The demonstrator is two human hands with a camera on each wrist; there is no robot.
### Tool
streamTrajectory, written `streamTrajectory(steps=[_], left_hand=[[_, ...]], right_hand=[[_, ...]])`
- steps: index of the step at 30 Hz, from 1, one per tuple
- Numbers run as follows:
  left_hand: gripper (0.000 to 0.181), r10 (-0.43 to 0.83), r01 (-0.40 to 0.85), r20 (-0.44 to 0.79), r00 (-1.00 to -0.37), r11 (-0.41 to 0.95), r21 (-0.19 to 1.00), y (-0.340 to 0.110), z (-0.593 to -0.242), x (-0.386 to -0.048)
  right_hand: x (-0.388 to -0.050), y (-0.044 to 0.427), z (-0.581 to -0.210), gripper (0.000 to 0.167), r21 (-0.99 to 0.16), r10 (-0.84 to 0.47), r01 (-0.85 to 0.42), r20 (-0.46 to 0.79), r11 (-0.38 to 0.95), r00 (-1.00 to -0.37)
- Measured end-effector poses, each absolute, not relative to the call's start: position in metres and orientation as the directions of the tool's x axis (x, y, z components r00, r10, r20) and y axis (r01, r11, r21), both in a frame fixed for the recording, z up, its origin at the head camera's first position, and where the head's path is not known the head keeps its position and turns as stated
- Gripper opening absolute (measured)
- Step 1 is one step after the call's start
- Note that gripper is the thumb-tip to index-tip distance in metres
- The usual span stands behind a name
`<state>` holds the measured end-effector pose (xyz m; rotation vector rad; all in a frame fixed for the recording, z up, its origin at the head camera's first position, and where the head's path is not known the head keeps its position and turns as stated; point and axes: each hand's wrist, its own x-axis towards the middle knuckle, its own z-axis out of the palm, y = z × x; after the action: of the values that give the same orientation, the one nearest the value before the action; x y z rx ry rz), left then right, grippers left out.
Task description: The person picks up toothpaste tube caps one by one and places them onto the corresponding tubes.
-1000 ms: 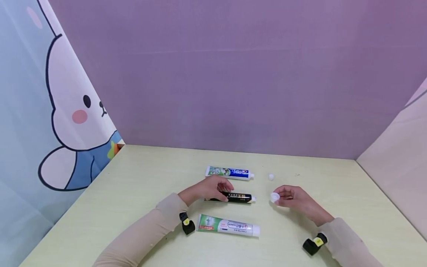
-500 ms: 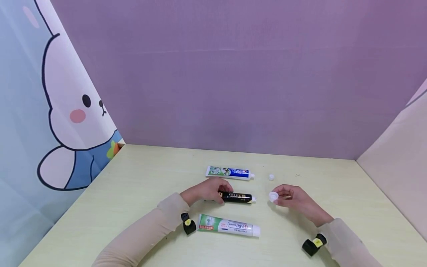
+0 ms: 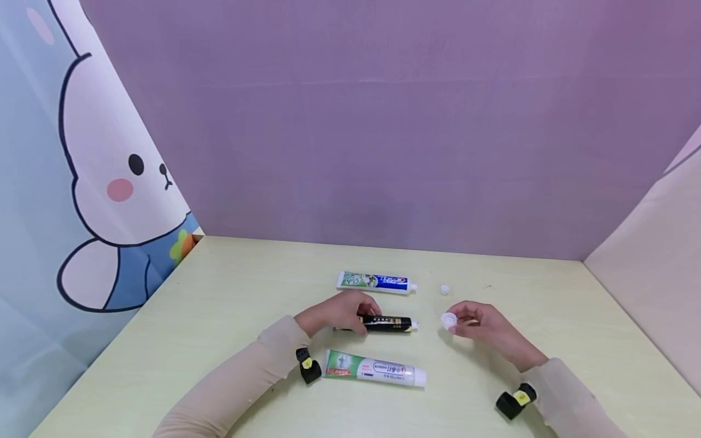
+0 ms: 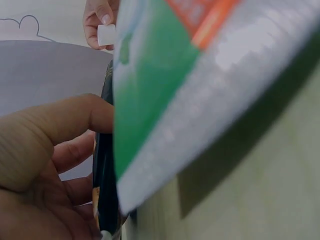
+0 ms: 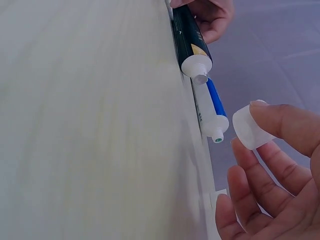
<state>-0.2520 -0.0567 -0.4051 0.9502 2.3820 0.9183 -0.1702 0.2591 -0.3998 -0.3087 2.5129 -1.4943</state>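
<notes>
My left hand [image 3: 344,311] holds a black toothpaste tube [image 3: 390,323] by its left part, with the thumb on the near side and fingers on the far side. The tube lies on the table, its uncapped white nozzle pointing right. To the right of that nozzle, apart from it, my right hand [image 3: 484,323] pinches a white cap [image 3: 448,320] between thumb and fingers. In the right wrist view, the nozzle of the black tube [image 5: 189,37] has a greyish tip. A green and white toothpaste tube [image 4: 155,75] covers part of the black one in the left wrist view.
Behind the black tube lies a blue and green toothpaste tube [image 3: 390,283] with a bare nozzle. A small white cap [image 3: 445,290] sits to its right. Nearest the front is the white and green tube [image 3: 383,371], capped. A purple cloth [image 3: 383,134] hangs behind the table [image 3: 246,274].
The left thumb and fingers have shifted slightly left along the black tube, uncovering more of its label. The white cap has moved up a little in the right hand. The tubes lie where they were.
</notes>
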Motion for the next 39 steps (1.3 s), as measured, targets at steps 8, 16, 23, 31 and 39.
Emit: streamTrajectory(steps=[8, 16, 23, 31, 39], left_hand=[[0.039, 0.723, 0.432, -0.117, -0.680, 0.525, 0.733, -0.058, -0.405, -0.251], [0.038, 0.702, 0.408, -0.123, -0.701, 0.537, 0.738, -0.058, -0.405, -0.250], [0.042, 0.694, 0.399, -0.120, -0.710, 0.536, 0.744, -0.059, -0.404, -0.249], [0.042, 0.696, 0.426, -0.091, -0.712, 0.531, 0.732, -0.061, -0.398, -0.249], [0.038, 0.704, 0.441, -0.045, -0.708, 0.491, 0.751, -0.062, -0.391, -0.251]], right_hand=[[-0.170, 0.259, -0.398, 0.034, -0.877, -0.263, -0.074, -0.061, 0.474, -0.963], [-0.170, 0.258, -0.399, 0.033, -0.882, -0.265, -0.076, -0.058, 0.466, -0.962], [-0.170, 0.257, -0.398, 0.031, -0.878, -0.240, -0.077, -0.044, 0.472, -0.970], [-0.170, 0.255, -0.398, 0.030, -0.873, -0.224, -0.136, 0.031, 0.469, -0.974], [-0.173, 0.252, -0.398, 0.029, -0.865, -0.215, -0.185, 0.092, 0.467, -0.972]])
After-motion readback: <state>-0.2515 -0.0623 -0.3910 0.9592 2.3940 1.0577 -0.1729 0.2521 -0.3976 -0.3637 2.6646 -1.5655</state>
